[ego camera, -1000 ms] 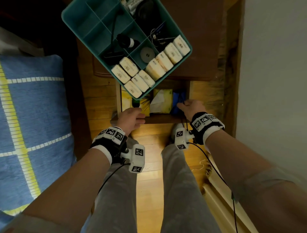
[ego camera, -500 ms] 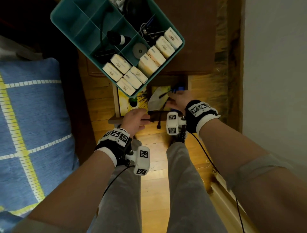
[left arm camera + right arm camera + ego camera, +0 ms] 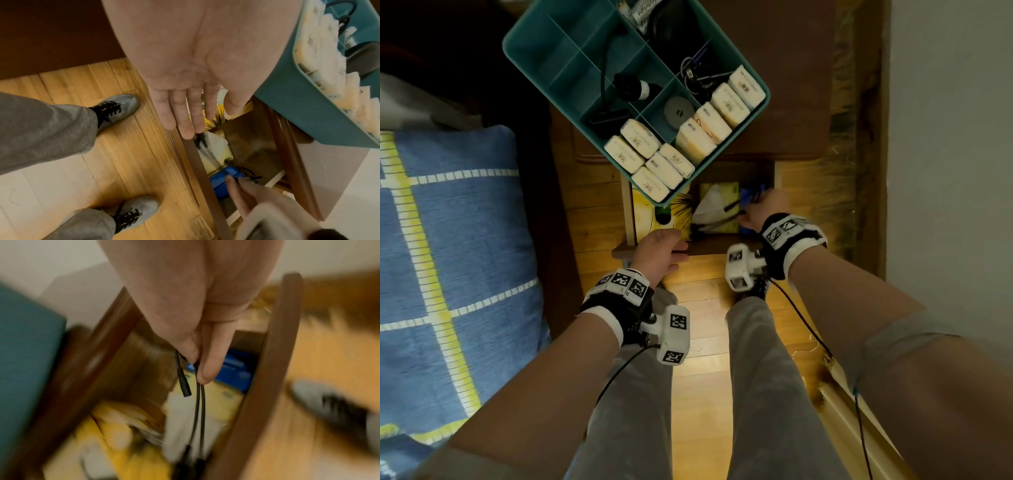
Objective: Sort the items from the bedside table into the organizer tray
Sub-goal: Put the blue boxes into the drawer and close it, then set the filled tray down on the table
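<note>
Resting flat on the front edge of the open drawer [image 3: 709, 245], the left hand [image 3: 657, 251] has barely moved over the last second; its fingers [image 3: 180, 120] lie straight and hold nothing, so it looks to be steadying the drawer. Above it, the teal tray [image 3: 722, 164] sits on the bedside table [image 3: 791, 102], hanging a little over the drawer, with pale packets [image 3: 650, 161] and small dark gadgets already in its compartments. Further right, the right hand [image 3: 763, 210], which a second ago was only down among the drawer's contents, now pinches a thin black cable [image 3: 197, 395] between thumb and fingers and has it partly lifted, its lower end trailing over the tissue pack [image 3: 714, 205] beside a blue box [image 3: 236, 373]. The pick-up therefore seems made; carrying the cable up to a tray compartment is probably what remains.
</note>
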`<state>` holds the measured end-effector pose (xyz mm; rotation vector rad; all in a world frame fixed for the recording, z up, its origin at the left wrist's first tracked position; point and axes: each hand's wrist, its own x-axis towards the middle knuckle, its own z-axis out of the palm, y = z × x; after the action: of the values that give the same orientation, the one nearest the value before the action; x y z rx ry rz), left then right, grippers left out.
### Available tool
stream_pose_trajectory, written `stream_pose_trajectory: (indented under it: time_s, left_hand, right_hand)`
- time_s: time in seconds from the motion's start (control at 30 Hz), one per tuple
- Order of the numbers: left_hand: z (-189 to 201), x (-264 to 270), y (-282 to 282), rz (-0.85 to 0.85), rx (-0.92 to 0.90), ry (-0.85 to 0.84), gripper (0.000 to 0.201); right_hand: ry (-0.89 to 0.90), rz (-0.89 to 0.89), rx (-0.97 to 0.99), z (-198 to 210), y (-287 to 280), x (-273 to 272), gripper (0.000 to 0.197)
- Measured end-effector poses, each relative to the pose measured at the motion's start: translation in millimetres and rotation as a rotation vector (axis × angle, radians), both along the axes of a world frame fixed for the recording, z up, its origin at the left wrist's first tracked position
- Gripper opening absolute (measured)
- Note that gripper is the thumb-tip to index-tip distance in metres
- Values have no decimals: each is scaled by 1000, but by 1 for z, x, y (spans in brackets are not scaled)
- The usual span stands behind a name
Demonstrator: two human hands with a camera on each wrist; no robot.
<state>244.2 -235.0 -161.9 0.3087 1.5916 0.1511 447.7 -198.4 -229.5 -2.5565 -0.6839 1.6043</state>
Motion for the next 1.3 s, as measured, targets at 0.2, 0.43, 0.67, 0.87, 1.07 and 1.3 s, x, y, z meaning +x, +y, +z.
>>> stream_pose_trajectory:
  time_s: [0.2, 0.43, 0.67, 0.87, 1.07, 1.3]
  left_hand:
    - [-5, -8, -3, 58, 7, 45, 25]
    - [-19, -17, -27, 82, -9, 199, 12]
    - [-30, -13, -48, 165, -115, 216, 15]
    - [-27, -8, -44, 263, -125, 119, 26]
    - [-38, -5, -43, 235, -98, 147, 40]
    - [-41, -12, -16, 217, 29, 101, 45]
  right_hand:
    - [-392, 582, -120, 5, -12, 9, 32]
    - [-218, 543, -102, 15, -27, 27, 35]
    - [-261, 338, 92, 31, -70, 26, 22]
    - [-111, 29, -3, 19, -101, 24, 49]
    - [-44, -126, -19, 6, -109, 23, 51]
    - [-61, -167, 139, 13, -97, -3, 44]
